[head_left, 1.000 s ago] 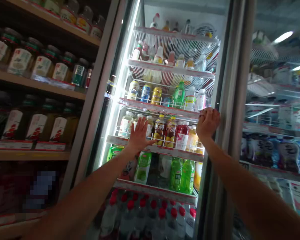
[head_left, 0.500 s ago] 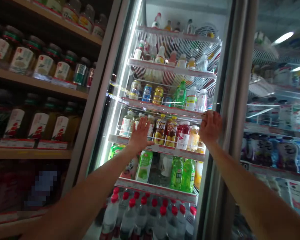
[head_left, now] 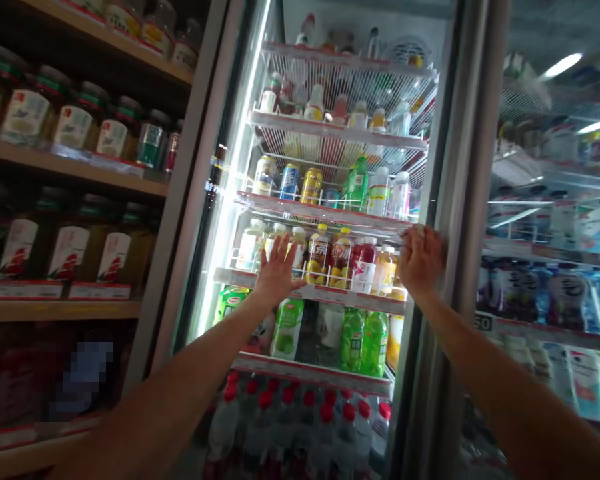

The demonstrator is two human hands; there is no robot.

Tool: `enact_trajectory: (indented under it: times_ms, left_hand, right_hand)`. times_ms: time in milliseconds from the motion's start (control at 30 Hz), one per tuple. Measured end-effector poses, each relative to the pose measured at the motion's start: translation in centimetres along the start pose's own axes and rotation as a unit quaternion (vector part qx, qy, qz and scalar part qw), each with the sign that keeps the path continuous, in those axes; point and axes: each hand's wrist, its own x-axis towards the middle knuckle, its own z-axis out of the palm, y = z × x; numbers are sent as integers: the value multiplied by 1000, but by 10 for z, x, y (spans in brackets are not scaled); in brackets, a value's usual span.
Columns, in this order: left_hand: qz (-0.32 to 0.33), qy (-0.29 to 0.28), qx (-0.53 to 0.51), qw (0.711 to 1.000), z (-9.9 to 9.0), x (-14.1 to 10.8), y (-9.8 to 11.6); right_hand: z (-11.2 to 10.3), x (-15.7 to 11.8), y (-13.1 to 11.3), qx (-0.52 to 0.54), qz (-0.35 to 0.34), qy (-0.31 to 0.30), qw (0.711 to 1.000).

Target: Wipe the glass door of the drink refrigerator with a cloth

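Lit fridge [head_left: 360, 15] w/ drinks; wooden rack [head_left: 60, 164] to its L. Our L hand [head_left: 275, 275], fingers spread, holds nothing, nr bottles [head_left: 341, 259] standing shelved. Our R hand [head_left: 421, 265] bends its fingers by the frame [head_left: 461, 193]; grip can't be told. No bottle's out yet.

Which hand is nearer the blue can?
Left: the left hand, open, is below the blue can in view; the right hand is farther off, down and to its right.
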Motion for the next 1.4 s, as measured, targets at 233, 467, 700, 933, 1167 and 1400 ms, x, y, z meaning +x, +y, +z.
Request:
enact_trajectory:
  times_ms: [233,467,700,933,1167,1400]
  left_hand:
    - [1,-11,1,1000,1,1,-1]
    - [4,3,4,1000,2,-1,-1]
    - [1,10,0,1000,5,-5,0]
    - [21,37,-2,999,9,-10,-5]
    - [32,-15,-5,999,2,-14,-8]
    - [22,-8,6,1000,6,-19,-4]
  right_hand:
    - [13,-25,-61,57,-67,-20,996]
    - [1,-37,-68,71,-158,-120,978]
    - [-4,-38,-16,44,45,10,998]
    - [5,-72,-112,122,-189,-129,966]
    - [-8,-58,-33,49,-20,-12,999]
    - [-2,-73,-78,79,-80,-22,993]
